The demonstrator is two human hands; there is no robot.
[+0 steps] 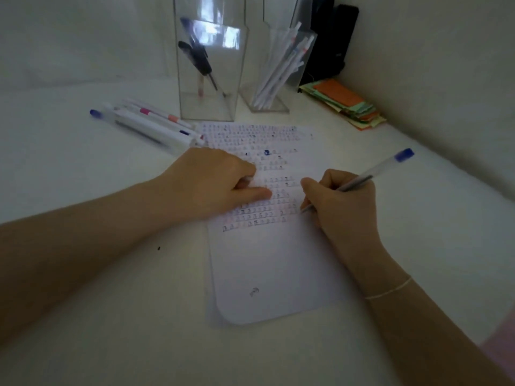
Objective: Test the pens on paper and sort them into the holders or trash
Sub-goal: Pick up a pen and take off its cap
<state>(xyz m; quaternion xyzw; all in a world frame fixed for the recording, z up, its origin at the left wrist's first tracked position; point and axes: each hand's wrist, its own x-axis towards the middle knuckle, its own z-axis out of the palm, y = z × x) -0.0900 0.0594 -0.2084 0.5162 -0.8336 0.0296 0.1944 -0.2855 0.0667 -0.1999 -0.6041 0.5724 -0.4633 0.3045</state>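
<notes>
- Right hand [344, 207] closed around clear plastic pen w/ blue cap [362, 181], tip on white paper sheet [273, 268].
- Left hand [214, 182] w/ fingers curled, holds nothing, presses paper flat.

Dim white table [83, 344] meets pale walls [446, 65], seemingly a corner.

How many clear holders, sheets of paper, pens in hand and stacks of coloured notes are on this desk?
Clear holders: 2, the left holder with dark pens and the right holder with white pens
Paper: 1
Pen in the right hand: 1
Notes: 1 stack
Total: 5
</notes>
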